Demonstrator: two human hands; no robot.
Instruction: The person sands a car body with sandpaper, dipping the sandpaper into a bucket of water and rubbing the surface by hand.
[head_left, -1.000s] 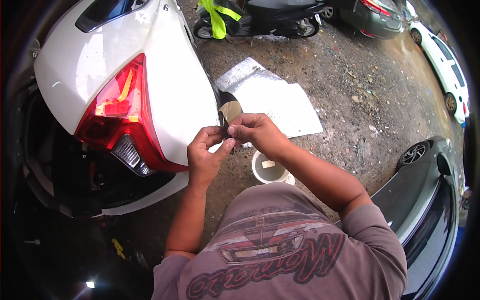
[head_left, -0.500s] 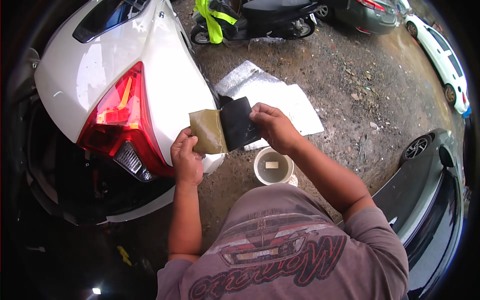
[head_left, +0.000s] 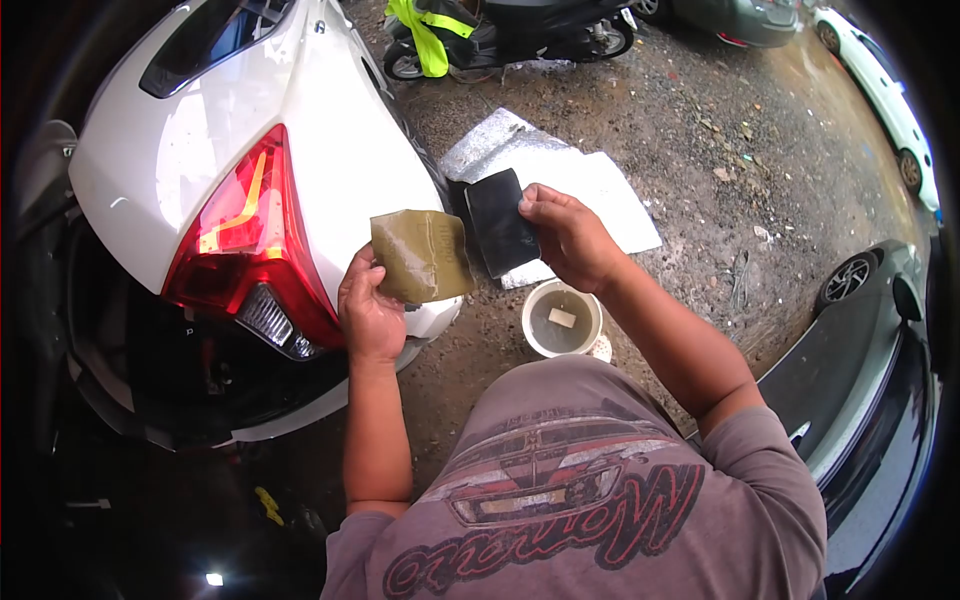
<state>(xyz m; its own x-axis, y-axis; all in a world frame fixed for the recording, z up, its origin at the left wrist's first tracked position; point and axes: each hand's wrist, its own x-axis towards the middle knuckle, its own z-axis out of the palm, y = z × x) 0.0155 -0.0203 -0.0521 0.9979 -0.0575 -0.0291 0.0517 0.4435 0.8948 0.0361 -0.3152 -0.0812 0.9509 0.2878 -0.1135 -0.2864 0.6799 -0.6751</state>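
My left hand (head_left: 370, 305) pinches a wet, olive-brown piece of sandpaper (head_left: 422, 258) by its left edge, with faint print on its back. My right hand (head_left: 568, 232) grips a black piece of sandpaper (head_left: 500, 222) by its right edge, dark face up. A narrow gap separates the two pieces. Both are held in front of my chest, near the red tail light (head_left: 250, 235) of a white car (head_left: 330, 180). Below my right hand stands a white bucket (head_left: 527, 335) of cloudy water with a small pale block (head_left: 562, 317) in it.
A silvery sheet (head_left: 610, 200) lies on the gravel beyond my hands. A black scooter (head_left: 540, 30) with a neon-yellow garment (head_left: 428, 45) stands behind it. At right is a grey car (head_left: 850, 370); a white car (head_left: 880, 100) is farther off.
The two sandpaper pieces, touching or overlapping before, have come apart. My right hand has moved slightly right with the black piece, and more of the brown piece shows.
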